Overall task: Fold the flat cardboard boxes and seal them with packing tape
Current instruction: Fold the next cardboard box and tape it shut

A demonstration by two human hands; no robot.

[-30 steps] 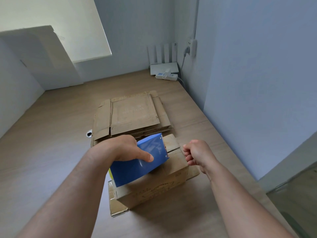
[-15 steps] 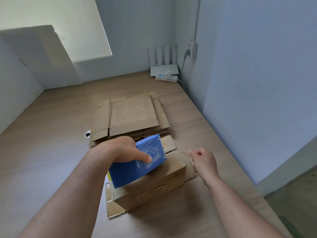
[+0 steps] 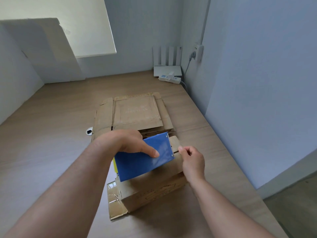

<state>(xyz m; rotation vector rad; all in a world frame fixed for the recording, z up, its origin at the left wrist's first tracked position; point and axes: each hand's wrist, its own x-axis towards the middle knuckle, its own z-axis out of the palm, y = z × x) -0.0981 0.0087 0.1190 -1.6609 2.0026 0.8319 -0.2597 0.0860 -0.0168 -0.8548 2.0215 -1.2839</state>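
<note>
Sealing of the folded box [image 3: 154, 191], set on the table [image 3: 51, 134] just before the stack of flat boxes [image 3: 137, 114]. Tape may be laid askew if the box is dragged by the pull. The blue tape dispenser [image 3: 144, 162] is gripped on the box top by the left hand [image 3: 120, 143]. The right hand [image 3: 192, 160] is pinched closed at its front edge; whether tape is held cannot be told.

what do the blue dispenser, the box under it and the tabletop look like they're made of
The dispenser: smooth glossy blue panel, probably plastic; it shows a pale sheen and small rivets at its edge. The box: brown matte cardboard, creased, with worn edges. The tabletop: light wood-grain, satin; laminate or real wood, can't tell.
</note>
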